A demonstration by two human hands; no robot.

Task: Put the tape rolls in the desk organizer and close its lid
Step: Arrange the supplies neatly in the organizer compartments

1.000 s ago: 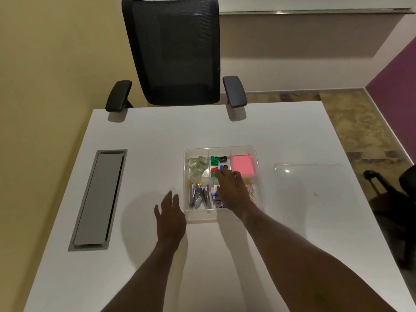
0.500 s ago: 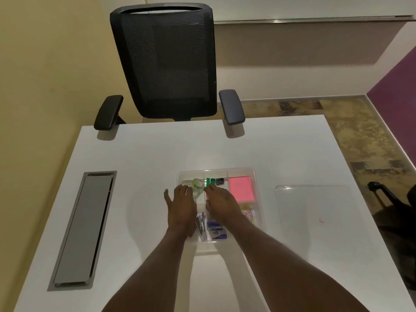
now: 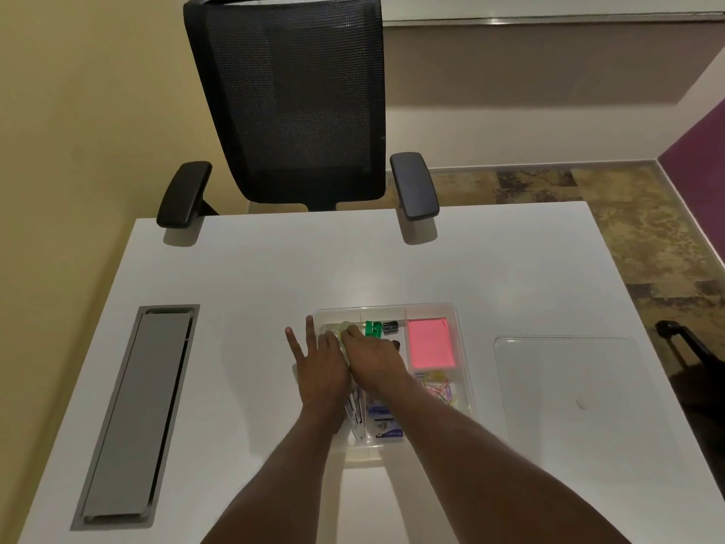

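The clear desk organizer [image 3: 392,311] sits mid-table with its lid off. Clear, yellowish tape rolls [image 3: 340,328] lie in its far-left compartment, mostly hidden by my hands. My right hand [image 3: 374,357] reaches across the organizer, and its fingers curl down onto a tape roll there. My left hand [image 3: 319,371] lies over the organizer's left wall. Two of its fingers are spread on the table and the others point at the rolls. The clear lid [image 3: 565,386] lies flat on the table to the right, apart from the organizer.
Other compartments hold green and black clips [image 3: 376,328], a pink note pad [image 3: 429,343], coloured paper clips [image 3: 441,388] and staple boxes [image 3: 386,424]. A grey cable hatch [image 3: 133,414] is set into the table at the left. A black mesh chair [image 3: 290,104] stands at the far edge.
Both hands moved forward to the far-left compartment: the left hand came in from the table, and the right hand shifted from the middle of the organizer onto the tape rolls. The view tilted.
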